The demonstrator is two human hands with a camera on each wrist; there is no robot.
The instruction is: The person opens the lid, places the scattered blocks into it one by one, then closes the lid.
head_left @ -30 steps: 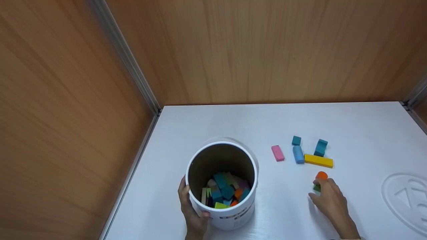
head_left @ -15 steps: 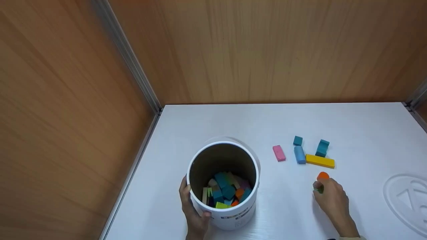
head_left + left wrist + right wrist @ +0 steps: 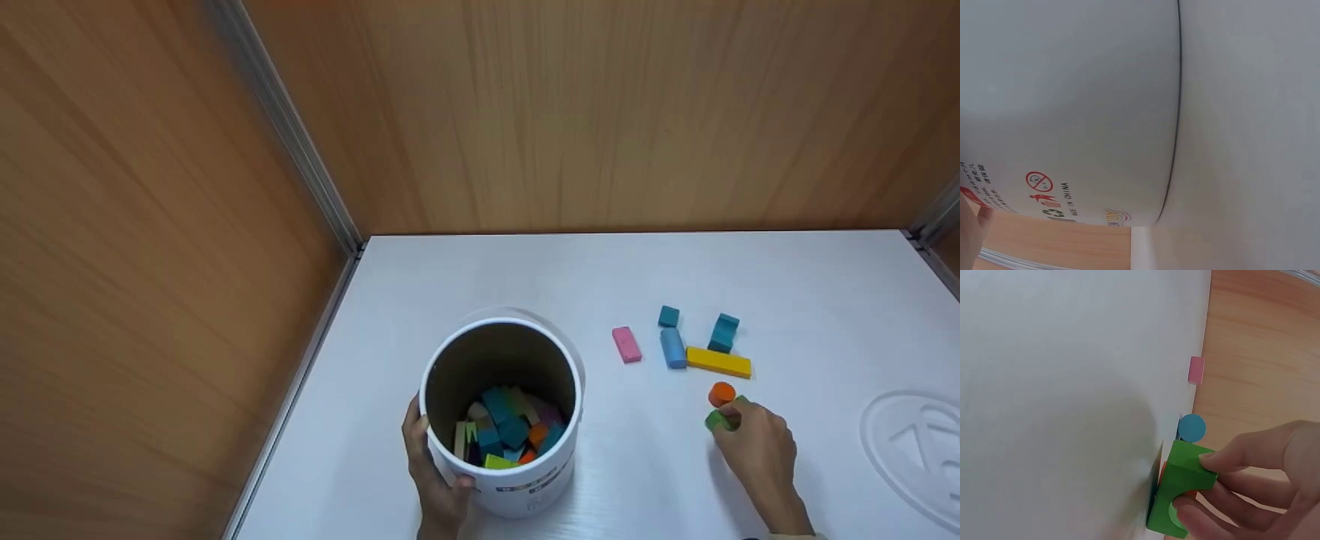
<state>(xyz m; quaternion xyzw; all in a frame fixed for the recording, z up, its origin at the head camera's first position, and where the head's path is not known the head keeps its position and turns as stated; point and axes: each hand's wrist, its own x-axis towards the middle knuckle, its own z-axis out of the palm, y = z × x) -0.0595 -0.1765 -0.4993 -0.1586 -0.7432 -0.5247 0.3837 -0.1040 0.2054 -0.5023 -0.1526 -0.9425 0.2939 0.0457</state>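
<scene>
A white bucket (image 3: 551, 480) stands on the table, holding several coloured blocks (image 3: 499, 424). My left hand (image 3: 437, 484) holds its left side, the thumb near the front and the fingers along the side; in the left wrist view the bucket's printed wall (image 3: 1072, 112) fills much of the picture. To the right, my right hand (image 3: 759, 446) pinches a green arch block (image 3: 718, 420) between thumb and fingers. The right wrist view shows the block's curved cutout (image 3: 1182, 486) facing the fingers. An orange cylinder (image 3: 721, 394) stands just beyond the green block.
Farther back lie a yellow bar (image 3: 718, 362), a blue cylinder (image 3: 673, 349), a small teal cube (image 3: 668, 316), a curved teal block (image 3: 724, 333) and a pink block (image 3: 627, 345). A clear round lid (image 3: 911, 457) lies at the right. Wooden panels (image 3: 600, 112) border the table.
My right hand has closed its fingers on the green arch block and tilted it, drawing slightly right. More of the orange cylinder now shows. The left hand and bucket stay put.
</scene>
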